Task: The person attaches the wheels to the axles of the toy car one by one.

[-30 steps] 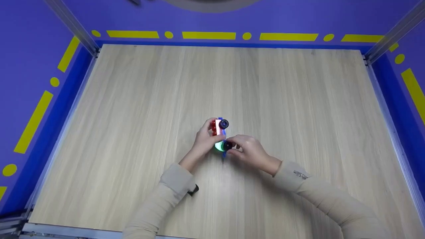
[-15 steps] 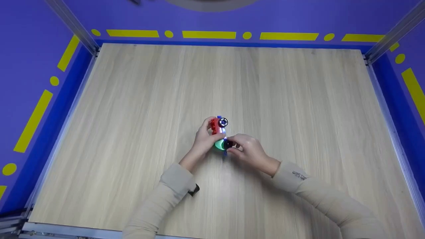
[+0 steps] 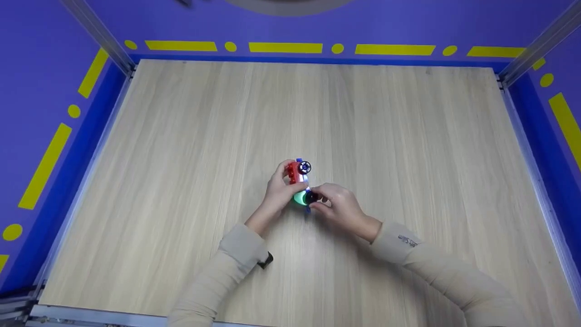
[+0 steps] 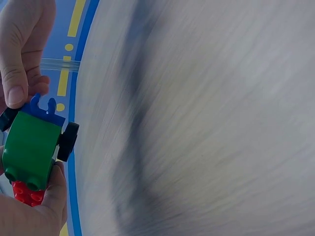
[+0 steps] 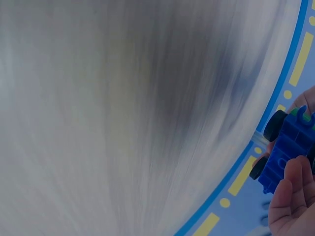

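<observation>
A toy car built of blocks is held up on its side in the middle of the head view. Its red brick (image 3: 293,172) and rounded green brick (image 4: 29,142) sit on a blue wheeled base (image 5: 290,145) with hooks at one end. My left hand (image 3: 278,190) grips the car, thumb across its side. With thumb and fingers, my right hand (image 3: 341,202) pinches the black wheel (image 3: 311,198) at the green end. Another wheel (image 3: 305,167) with a spoked hub shows at the red end. Fingers of the right hand also overlap the base's underside in the right wrist view.
A wood-grain tabletop (image 3: 218,136) spreads under both arms. Blue-purple walls (image 3: 290,29) with yellow dashes and dots enclose its back and sides. Metal posts stand in the back corners. A small black object (image 3: 265,260) juts from the left cuff.
The car has tilted slightly, so the far wheel's hub and the red brick show more clearly and sit a touch higher. Both hands keep almost the same place and hold.
</observation>
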Available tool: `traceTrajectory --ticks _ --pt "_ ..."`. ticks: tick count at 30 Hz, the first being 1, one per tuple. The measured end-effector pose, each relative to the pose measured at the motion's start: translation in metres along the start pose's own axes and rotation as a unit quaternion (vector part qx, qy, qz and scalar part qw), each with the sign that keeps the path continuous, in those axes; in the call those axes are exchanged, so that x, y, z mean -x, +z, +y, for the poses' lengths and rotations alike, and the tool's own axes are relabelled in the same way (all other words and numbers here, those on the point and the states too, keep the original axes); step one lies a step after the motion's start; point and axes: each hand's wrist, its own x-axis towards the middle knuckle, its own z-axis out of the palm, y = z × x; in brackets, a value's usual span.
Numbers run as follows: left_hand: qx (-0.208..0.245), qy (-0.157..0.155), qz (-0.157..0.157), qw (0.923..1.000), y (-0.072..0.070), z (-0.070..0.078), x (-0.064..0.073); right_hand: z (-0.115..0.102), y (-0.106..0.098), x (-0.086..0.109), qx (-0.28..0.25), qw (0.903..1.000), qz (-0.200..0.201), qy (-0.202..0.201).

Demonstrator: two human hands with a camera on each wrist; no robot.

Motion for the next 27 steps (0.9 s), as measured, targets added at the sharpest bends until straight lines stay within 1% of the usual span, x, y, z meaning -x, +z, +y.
traceTrajectory --ticks 5,11,16,21,27 --pt "0.006 -0.002 0.016 0.9999 0.002 -0.001 0.000 -0.002 0.001 0.000 0.006 1.0000 0.004 0.002" --pt "0.020 0.001 0.036 0.9992 0.003 -0.001 -0.001 -0.003 0.002 -0.001 0.008 0.9997 0.023 0.002" --pt "0.028 0.000 0.048 0.9984 0.002 0.000 -0.001 -0.006 0.003 -0.004 0.000 0.9995 0.026 0.015" --pt "0.036 0.016 0.060 0.9974 0.001 0.001 0.000 -0.010 0.005 -0.006 -0.004 0.9988 0.038 0.029" --pt "0.041 0.023 0.073 0.9962 0.001 0.001 0.001 -0.013 0.007 -0.009 -0.008 0.9974 0.045 0.056"
